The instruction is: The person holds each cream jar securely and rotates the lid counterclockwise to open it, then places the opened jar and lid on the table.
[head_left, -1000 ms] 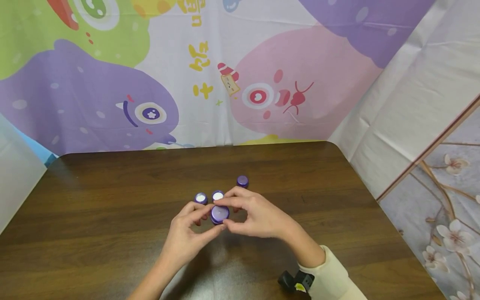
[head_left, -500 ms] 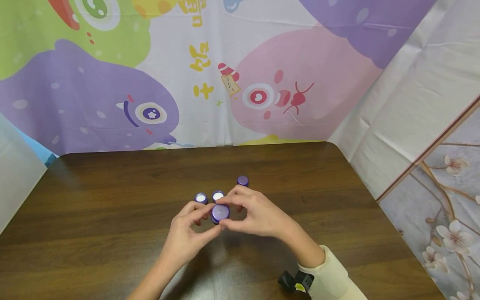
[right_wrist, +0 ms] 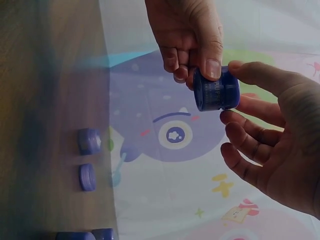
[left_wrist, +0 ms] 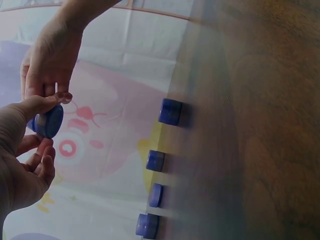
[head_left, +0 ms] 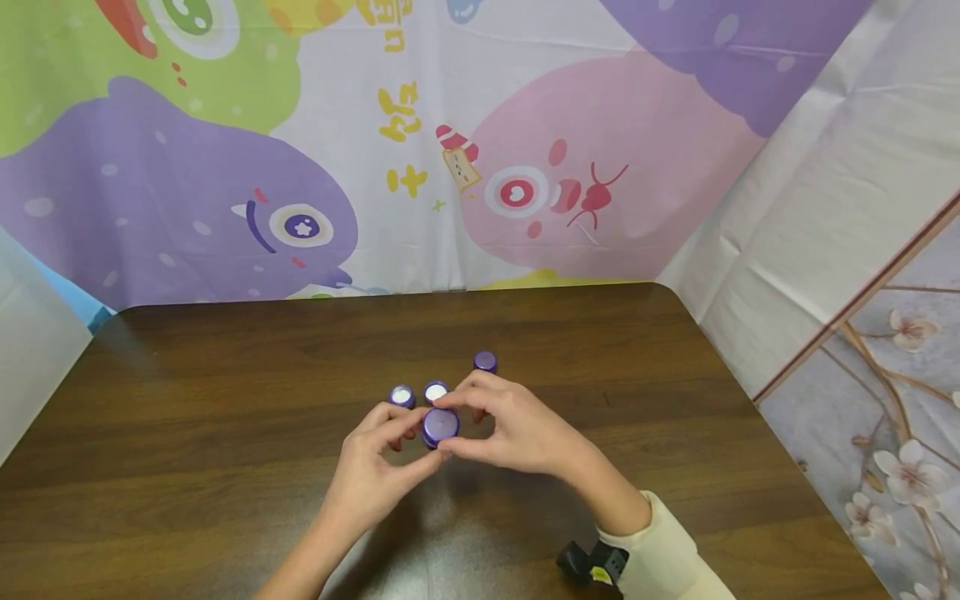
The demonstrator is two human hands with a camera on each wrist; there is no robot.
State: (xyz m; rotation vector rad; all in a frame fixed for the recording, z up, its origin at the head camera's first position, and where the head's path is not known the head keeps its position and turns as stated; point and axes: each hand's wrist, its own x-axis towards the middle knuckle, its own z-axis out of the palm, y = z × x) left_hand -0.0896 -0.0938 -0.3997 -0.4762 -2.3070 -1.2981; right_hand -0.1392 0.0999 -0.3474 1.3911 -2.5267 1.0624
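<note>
Both hands hold a small purple jar [head_left: 440,427] with a round lid above the table. My left hand [head_left: 366,477] pinches the lower part of the jar between thumb and fingers. In the right wrist view its thumb presses the lettered side of the jar [right_wrist: 212,94]. My right hand [head_left: 525,432] pinches the lid [right_wrist: 231,89] at its rim with thumb and index finger. The lid sits on the jar. Its other fingers are loosely bent beside it.
Behind the hands stand a white-topped purple jar [head_left: 401,396], a low white-faced lid [head_left: 436,391] and a small purple container [head_left: 485,361]. A larger purple jar [left_wrist: 170,111] shows in the left wrist view. A printed cloth [head_left: 570,167] hangs behind the table [head_left: 225,400].
My right thumb and index fingertips have shifted slightly round the lid's rim. The jar and the left hand stay almost in place.
</note>
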